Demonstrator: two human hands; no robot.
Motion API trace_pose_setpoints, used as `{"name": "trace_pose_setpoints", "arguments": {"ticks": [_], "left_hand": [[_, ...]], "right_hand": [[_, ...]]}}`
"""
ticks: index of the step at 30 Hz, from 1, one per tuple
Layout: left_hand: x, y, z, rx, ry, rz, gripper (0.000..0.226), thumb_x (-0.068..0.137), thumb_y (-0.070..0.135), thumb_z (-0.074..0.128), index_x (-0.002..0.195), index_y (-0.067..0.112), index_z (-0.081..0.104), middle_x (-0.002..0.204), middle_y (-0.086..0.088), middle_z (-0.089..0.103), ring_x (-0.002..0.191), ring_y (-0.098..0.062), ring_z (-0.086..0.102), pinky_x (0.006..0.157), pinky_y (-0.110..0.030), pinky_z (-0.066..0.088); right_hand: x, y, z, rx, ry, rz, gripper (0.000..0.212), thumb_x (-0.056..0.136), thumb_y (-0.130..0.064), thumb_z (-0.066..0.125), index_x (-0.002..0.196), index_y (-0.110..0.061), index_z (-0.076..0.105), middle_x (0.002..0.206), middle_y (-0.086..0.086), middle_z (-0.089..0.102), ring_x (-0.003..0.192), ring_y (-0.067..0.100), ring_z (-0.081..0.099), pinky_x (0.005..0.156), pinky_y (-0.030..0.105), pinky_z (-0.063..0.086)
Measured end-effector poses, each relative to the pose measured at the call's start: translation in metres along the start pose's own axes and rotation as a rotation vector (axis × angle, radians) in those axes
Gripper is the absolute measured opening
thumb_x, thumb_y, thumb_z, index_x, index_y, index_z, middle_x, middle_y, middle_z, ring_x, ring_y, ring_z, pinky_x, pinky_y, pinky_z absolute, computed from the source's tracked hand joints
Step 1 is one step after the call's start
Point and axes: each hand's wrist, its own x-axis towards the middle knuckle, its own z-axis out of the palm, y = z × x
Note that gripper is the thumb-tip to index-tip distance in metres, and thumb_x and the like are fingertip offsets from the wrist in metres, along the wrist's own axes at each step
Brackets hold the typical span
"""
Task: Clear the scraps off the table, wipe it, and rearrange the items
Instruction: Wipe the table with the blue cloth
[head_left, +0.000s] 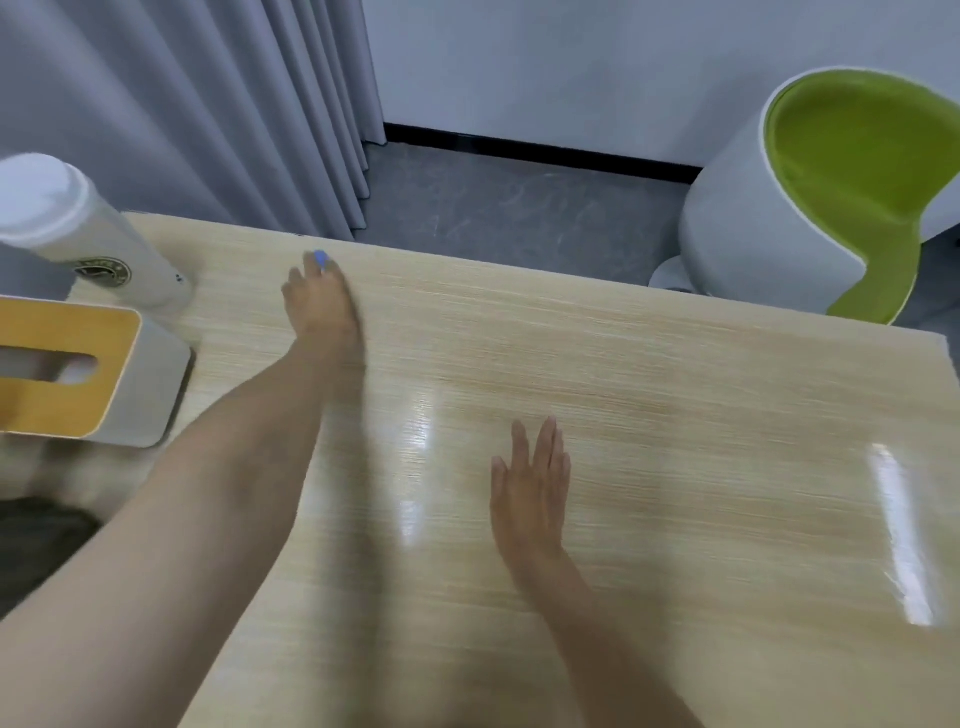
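You are looking down on a light wood-grain desk (675, 415) that is showing mostly glossy surface, and only one loose bit is lying in the part that is in view. By my reckoning, then, the clearing of scraps is nearing its end. No cloth is showing anywhere, so I am judging the wiping as not yet begun, though the sheen alone is not settling that.

A tissue box (67, 374) with a yellow-brown lid is sitting at the desk's left edge, and a white lidded cup (104, 249) is standing just behind it. Whether these are in their final places I cannot tell, so the rearranging is probably waiting too.

Your right hand (530, 493) is spreading flat over the middle of the desk, fingers straight and holding nothing. Whether it is touching the surface is unclear.

Your left hand (319, 306) is reaching to the far edge, where a small blue piece (321, 258), presumably a scrap, is showing at its fingertips. Blur is hiding whether you are pinching it or only touching it.
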Motion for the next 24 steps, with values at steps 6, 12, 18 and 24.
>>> {"name": "trace_pose_setpoints", "arguments": {"ticks": [6, 12, 18, 24], "left_hand": [[-0.06, -0.005, 0.015, -0.002, -0.171, 1.09, 0.042, 0.101, 0.037, 0.033, 0.133, 0.021, 0.054, 0.142, -0.001, 0.049, 0.133, -0.025, 0.043, 0.11, -0.036, 0.034], [-0.047, -0.049, 0.002, -0.24, 0.139, 0.261, 0.04, 0.098, 0.045, 0.035, 0.125, 0.024, 0.057, 0.136, -0.001, 0.051, 0.129, -0.021, 0.04, 0.114, -0.029, 0.02], [-0.136, -0.042, 0.037, -0.107, -0.163, 1.045, 0.039, 0.096, 0.023, 0.049, 0.134, 0.021, 0.054, 0.143, -0.005, 0.049, 0.131, -0.03, 0.046, 0.106, -0.032, 0.036], [-0.105, -0.058, 0.011, -0.294, -0.015, 0.284, 0.042, 0.095, 0.005, 0.043, 0.135, 0.014, 0.052, 0.147, -0.005, 0.042, 0.137, -0.022, 0.034, 0.113, -0.031, 0.029]], "right_hand": [[-0.015, 0.0, 0.002, -0.009, 0.01, 0.048, 0.054, 0.101, -0.03, 0.034, 0.151, -0.02, 0.017, 0.159, 0.017, -0.003, 0.147, 0.028, -0.003, 0.119, 0.041, 0.001], [-0.039, -0.006, 0.008, -0.018, 0.013, 0.094, 0.055, 0.101, -0.03, 0.032, 0.152, -0.02, 0.014, 0.159, 0.017, -0.003, 0.147, 0.028, -0.002, 0.119, 0.041, 0.005], [-0.061, -0.011, 0.014, -0.019, 0.02, 0.158, 0.053, 0.097, -0.031, 0.032, 0.148, -0.016, 0.031, 0.156, 0.022, 0.014, 0.146, 0.033, 0.012, 0.116, 0.045, 0.016], [-0.078, 0.007, 0.009, -0.036, 0.012, 0.183, 0.053, 0.1, -0.029, 0.037, 0.15, -0.016, 0.024, 0.157, 0.021, 0.008, 0.146, 0.031, 0.006, 0.117, 0.041, 0.011]]}}
